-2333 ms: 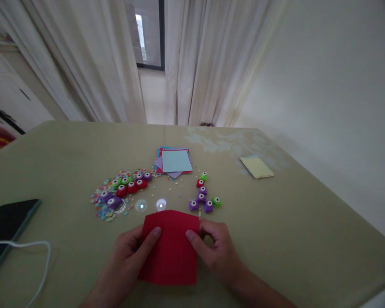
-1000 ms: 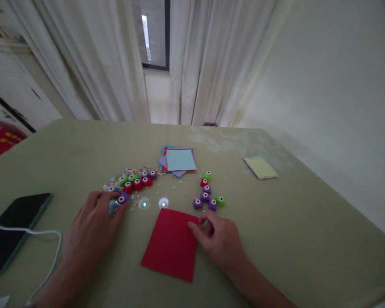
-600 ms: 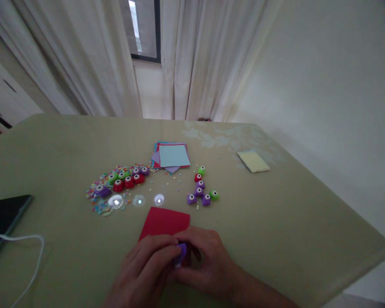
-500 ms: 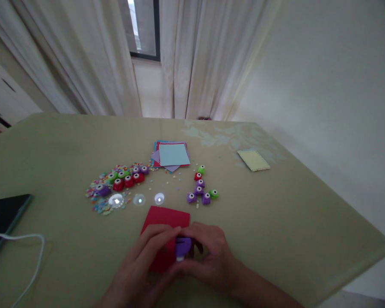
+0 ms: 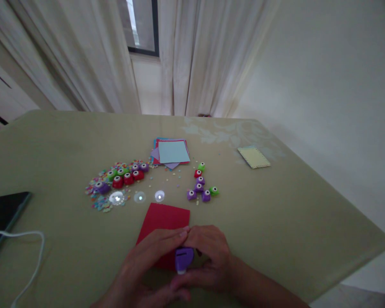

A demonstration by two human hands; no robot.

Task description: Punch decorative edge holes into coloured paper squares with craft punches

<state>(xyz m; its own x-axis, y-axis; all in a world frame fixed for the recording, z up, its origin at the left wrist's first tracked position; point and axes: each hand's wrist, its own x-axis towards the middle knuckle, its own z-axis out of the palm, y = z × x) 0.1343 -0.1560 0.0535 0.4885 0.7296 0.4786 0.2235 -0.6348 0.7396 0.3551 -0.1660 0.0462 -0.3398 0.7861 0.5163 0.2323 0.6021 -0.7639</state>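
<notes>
A small purple craft punch (image 5: 184,258) with a slot in its side and a white lower end is held in my right hand (image 5: 211,252), between thumb and fingers. My left hand (image 5: 157,252) arches over a red paper sheet (image 5: 165,218), fingers stretched out and thumb apart below. Its fingertips meet the fingers of my right hand just above the punch. The lower part of the red sheet is hidden by my left hand, and whether the punch's slot holds paper I cannot tell.
Several eye-topped punches (image 5: 128,178) rest on coloured confetti (image 5: 101,205); more punches (image 5: 199,187) stand at centre right. Three clear discs (image 5: 140,196) lie in front. Coloured paper sheets (image 5: 174,152) are stacked behind, a yellow pad (image 5: 254,157) right, a phone-like black device (image 5: 3,214) and white cable (image 5: 40,252) left.
Both hands and the purple punch have shifted slightly toward me. My left thumb has dropped away from the punch, and more of the red sheet's top shows.
</notes>
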